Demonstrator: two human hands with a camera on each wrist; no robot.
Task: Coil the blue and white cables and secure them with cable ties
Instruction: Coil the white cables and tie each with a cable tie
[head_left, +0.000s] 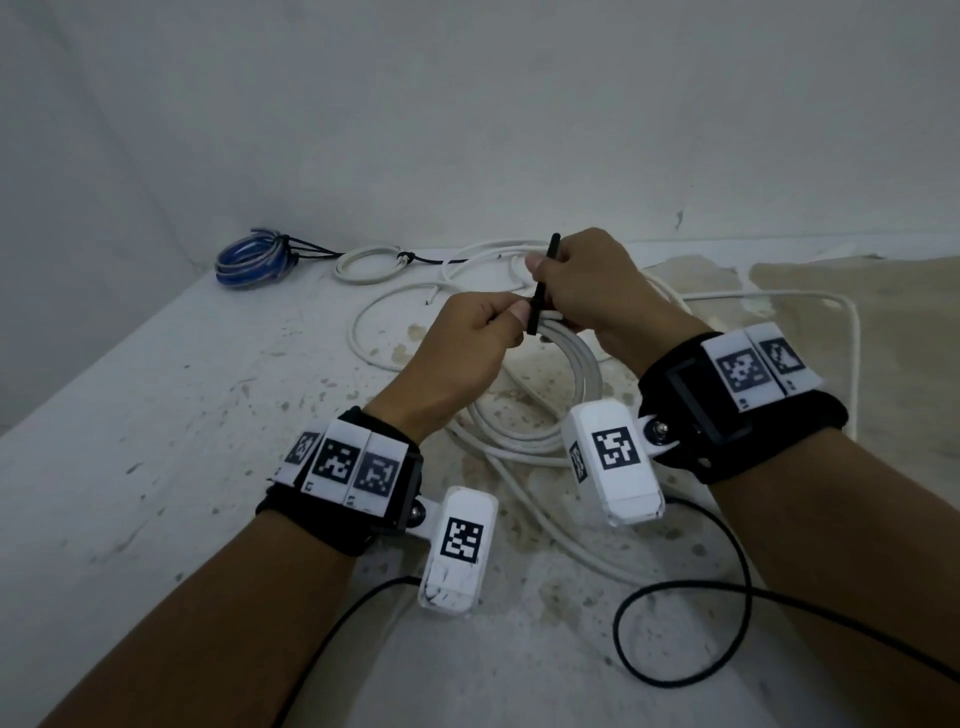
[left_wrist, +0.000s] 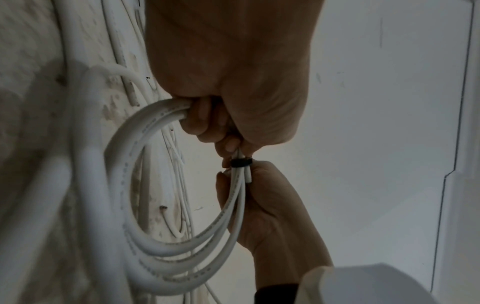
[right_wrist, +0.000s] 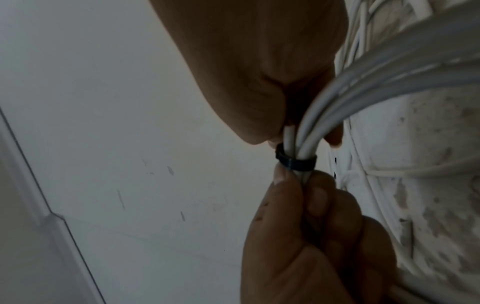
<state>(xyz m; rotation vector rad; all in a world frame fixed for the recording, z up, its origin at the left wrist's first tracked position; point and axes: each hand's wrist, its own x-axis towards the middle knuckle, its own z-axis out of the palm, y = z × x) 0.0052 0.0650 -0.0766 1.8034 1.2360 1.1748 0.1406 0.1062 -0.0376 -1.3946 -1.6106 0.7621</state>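
My left hand (head_left: 511, 317) grips a coil of white cable (head_left: 576, 374) held up off the table, fingers curled round the bunched strands (left_wrist: 145, 185). A black cable tie (head_left: 535, 306) is looped round the bundle just beside those fingers (left_wrist: 241, 162). My right hand (head_left: 540, 270) pinches the tie's tail, which sticks up past the knuckles. In the right wrist view the tie's band (right_wrist: 296, 160) sits snug on the strands between both hands. A blue coil (head_left: 254, 257) and a small white coil (head_left: 369, 265), each tied in black, lie at the back left.
Loose white cable (head_left: 374, 332) loops across the speckled white table (head_left: 182, 415) behind and to the right of my hands. Black wrist-camera leads (head_left: 685, 634) trail over the near table. A wall (head_left: 467, 130) closes the far edge.
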